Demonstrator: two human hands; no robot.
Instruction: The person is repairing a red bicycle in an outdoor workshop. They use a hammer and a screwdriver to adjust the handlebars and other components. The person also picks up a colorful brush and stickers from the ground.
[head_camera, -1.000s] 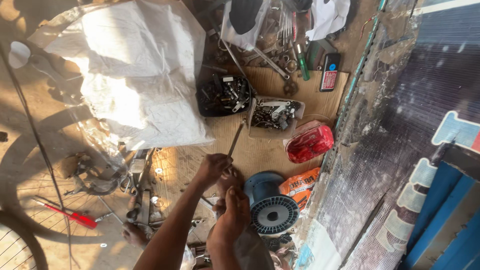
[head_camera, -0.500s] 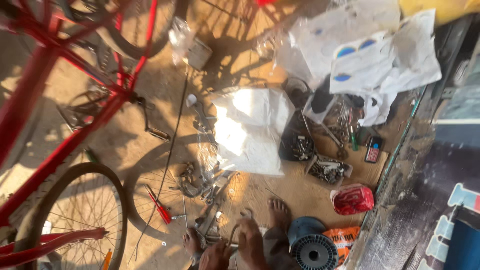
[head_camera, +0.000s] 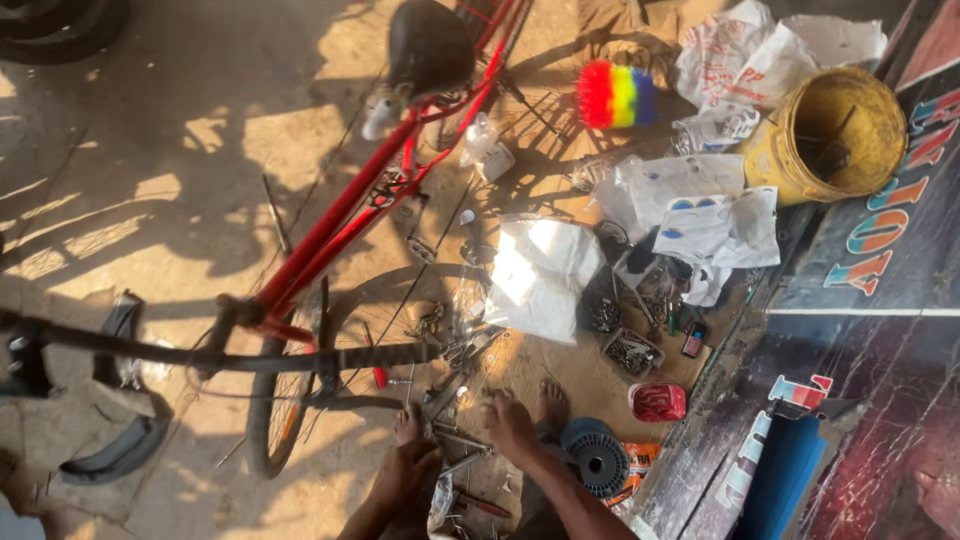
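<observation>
Both hands, left hand (head_camera: 408, 470) and right hand (head_camera: 510, 425), are resting on metal parts (head_camera: 455, 440) lying on the sunlit dirt floor (head_camera: 150, 200) beside a red bicycle (head_camera: 340, 225); how far the fingers are curling, I cannot tell.

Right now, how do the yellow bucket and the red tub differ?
The yellow bucket is large, round and grimy, at the top right beside the white bags; the red tub is much smaller and sits low, near the person's foot. The bucket is open with something dark inside; the tub's contents cannot be made out. The bucket lies far from both hands; the tub is close to the right hand. Both rest on the dirt ground.
</observation>
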